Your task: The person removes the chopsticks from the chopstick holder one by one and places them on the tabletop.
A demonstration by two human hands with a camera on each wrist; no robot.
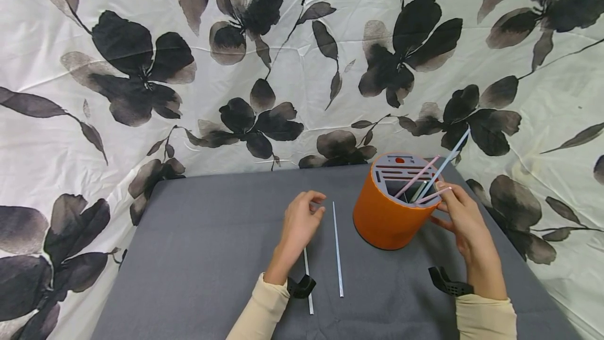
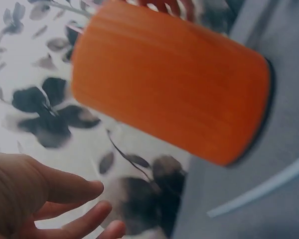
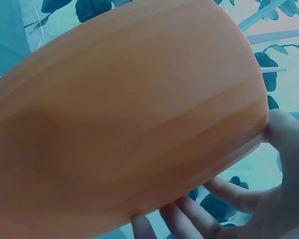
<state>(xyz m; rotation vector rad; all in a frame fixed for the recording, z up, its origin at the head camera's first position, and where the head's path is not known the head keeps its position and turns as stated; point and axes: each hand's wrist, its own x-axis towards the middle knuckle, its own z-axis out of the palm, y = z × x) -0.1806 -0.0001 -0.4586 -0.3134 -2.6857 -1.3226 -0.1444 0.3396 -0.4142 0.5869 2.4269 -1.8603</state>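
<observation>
"Where's the orange holder?"

"The orange holder is toward the right of the gray tabletop, in front of a flowered sheet. The right hand grips it, with the thumb up by the rim and the fingers against its side."

"And the left hand?"

"The left hand is just left of the holder, well clear of its wall. Its fingers are loosely bent with nothing between them."

"What's in the holder?"

"Thin sticks lean out of the open part of its slotted top: a long blue stick, a long pink stick and a shorter pink one. There's something greenish down among them too."

"Any sticks outside it?"

"Two. One pale stick lies on the tabletop between the left hand and the holder. Another white stick lies to its left, partly hidden by the left hand and the black wrist camera."
</observation>
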